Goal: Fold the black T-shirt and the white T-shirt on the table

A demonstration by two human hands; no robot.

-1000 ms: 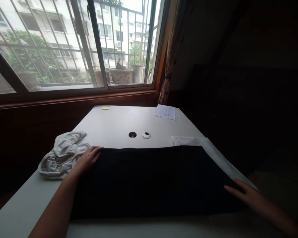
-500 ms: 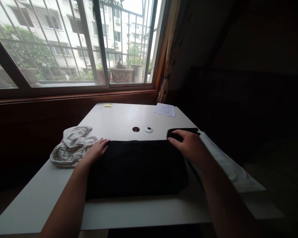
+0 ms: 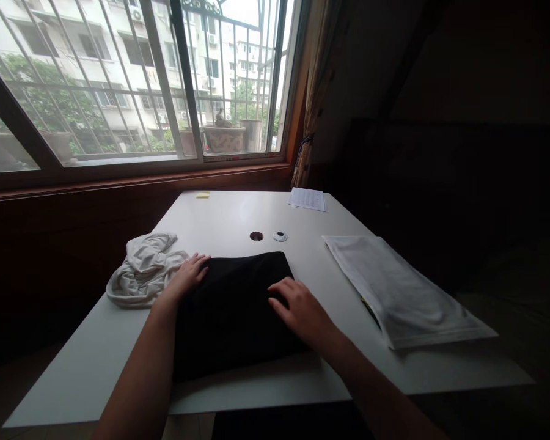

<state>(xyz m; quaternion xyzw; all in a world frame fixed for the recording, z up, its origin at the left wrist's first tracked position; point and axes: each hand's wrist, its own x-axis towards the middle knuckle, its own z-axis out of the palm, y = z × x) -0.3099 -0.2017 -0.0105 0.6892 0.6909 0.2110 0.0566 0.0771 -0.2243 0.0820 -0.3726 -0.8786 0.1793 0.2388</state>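
Observation:
A folded black garment (image 3: 233, 318) lies flat on the white table (image 3: 302, 391) in front of me; what kind of garment it is cannot be made out. My left hand (image 3: 187, 278) rests at its far left corner, fingers stretched out. On the right part of the cloth lies my right hand (image 3: 302, 310), fingers loosely bent and thumb apart, with nothing visibly gripped. Just left of my left hand is a crumpled pale grey cloth (image 3: 142, 275).
To the right lies a flat whitish fabric bag (image 3: 398, 293) with a dark opening on its near left side. Farther back are a round hole (image 3: 256, 236), its white cover (image 3: 280, 236), papers (image 3: 308, 198) and a yellow note (image 3: 202, 195). A barred window stands behind.
My right hand has brought the black garment's right part leftward and let go, so the garment is narrower. The whitish bag is now uncovered. My left hand stays at the corner.

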